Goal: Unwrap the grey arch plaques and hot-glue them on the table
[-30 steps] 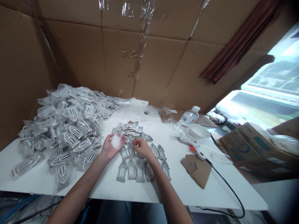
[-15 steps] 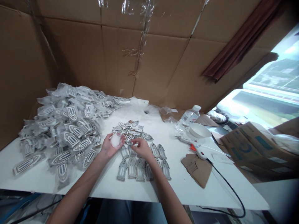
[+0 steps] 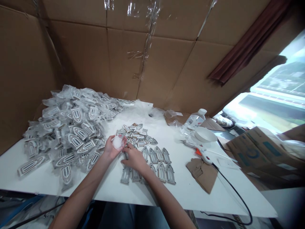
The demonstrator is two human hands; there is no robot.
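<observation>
Head view, down over table (image 3: pixel 214 194)

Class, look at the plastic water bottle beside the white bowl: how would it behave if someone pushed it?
The bottle lies on its side, so it would probably roll. It looks clear and thin-walled, so likely light and easily dented. The white bowl close beside it might stop it.

A small white fluffy wad (image 3: pixel 117 142), maybe cotton, sits cupped in the left hand (image 3: pixel 113 148) near the picture's middle. Flat grey arch-shaped window pieces (image 3: pixel 159 163) lie in rows just right of it.
</observation>
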